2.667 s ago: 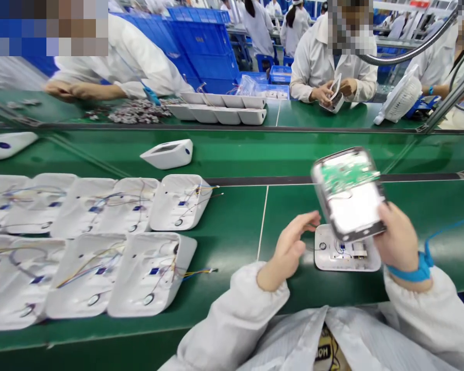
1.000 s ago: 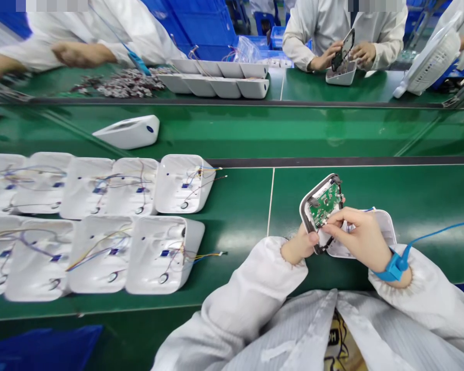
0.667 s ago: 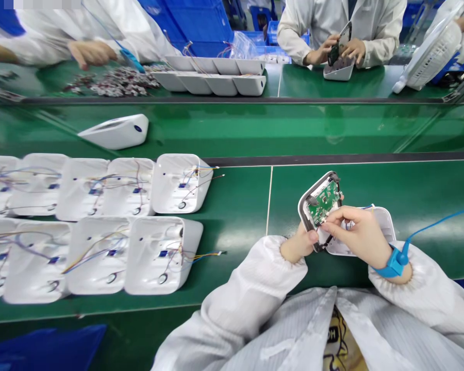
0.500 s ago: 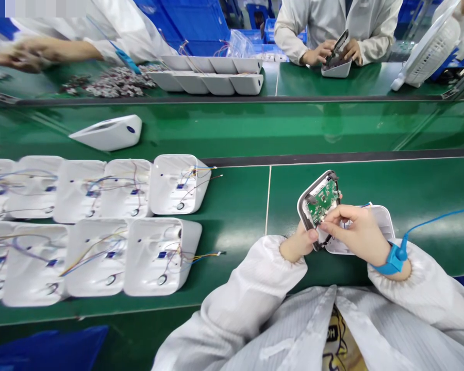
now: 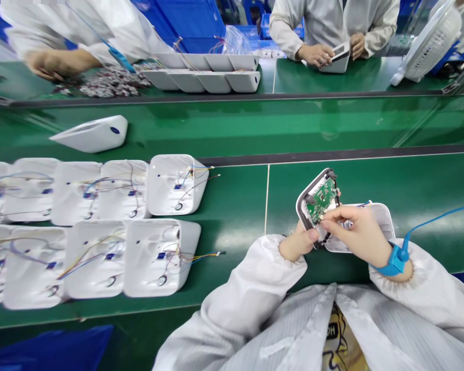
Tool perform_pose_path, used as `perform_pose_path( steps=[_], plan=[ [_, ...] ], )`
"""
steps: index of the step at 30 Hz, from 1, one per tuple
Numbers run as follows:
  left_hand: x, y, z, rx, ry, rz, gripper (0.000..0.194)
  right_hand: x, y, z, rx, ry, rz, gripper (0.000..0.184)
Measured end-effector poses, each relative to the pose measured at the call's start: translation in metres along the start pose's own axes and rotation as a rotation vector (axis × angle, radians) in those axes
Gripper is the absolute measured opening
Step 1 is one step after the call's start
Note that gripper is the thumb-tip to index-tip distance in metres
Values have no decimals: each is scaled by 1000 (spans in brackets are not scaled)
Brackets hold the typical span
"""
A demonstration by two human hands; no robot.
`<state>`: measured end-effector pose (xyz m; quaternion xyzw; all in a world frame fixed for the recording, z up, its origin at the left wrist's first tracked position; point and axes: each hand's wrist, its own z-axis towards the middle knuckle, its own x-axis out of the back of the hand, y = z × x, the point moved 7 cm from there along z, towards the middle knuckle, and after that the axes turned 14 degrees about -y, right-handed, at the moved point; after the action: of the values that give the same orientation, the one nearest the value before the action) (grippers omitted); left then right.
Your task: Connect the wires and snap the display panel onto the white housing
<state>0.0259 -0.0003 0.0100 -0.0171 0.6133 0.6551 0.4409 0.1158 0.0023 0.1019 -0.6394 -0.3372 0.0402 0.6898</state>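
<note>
My left hand (image 5: 299, 242) is closed on the lower edge of a grey-rimmed device cover, holding it tilted up. Its inner side faces me and bears a green circuit board (image 5: 321, 200). With thumb and forefinger pinched, my right hand (image 5: 358, 229) touches the lower right edge of the board. Whatever lies between those fingertips is too small to make out. Behind and below my right hand sits a white housing (image 5: 381, 219) on the green table, partly hidden by the hand and the cover. A blue wrist strap (image 5: 392, 260) with a cord is around my right wrist.
On the left, two rows of open white housings (image 5: 145, 252) have loose wires, some hanging over the rims. One closed white device (image 5: 96, 135) lies on the green belt (image 5: 232, 126). Across it, two people work near white shells (image 5: 232, 81), a parts pile (image 5: 112, 82) and a fan (image 5: 429, 46).
My hands and the cover stay almost still. The white device on the belt has shifted left. Opposite, a person has lowered a panel onto a white housing; the other person's hand has moved to the parts pile.
</note>
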Motion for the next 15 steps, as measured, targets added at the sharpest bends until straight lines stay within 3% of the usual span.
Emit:
perform_pose_path(
  steps=[2,6,7,9,11,13,15],
  plan=[
    [-3,3,0,1,2,2,87,2,-6,-2,66,42,-132,13],
    [-7,8,-2,30,-8,-11,79,18,-24,-6,276,249,-440,8],
    [-8,8,-2,36,-10,-14,78,21,-28,-6,337,269,-498,17],
    [-9,8,-3,39,-14,-26,79,22,-34,-2,434,190,-584,41],
    [-9,7,-4,37,-18,-48,83,19,-35,3,463,59,-640,53],
    [-8,4,-5,49,-8,-77,84,20,-34,6,450,16,-660,56],
    [-3,-1,-7,84,42,-106,84,21,-33,6,430,52,-659,53]
  ],
)
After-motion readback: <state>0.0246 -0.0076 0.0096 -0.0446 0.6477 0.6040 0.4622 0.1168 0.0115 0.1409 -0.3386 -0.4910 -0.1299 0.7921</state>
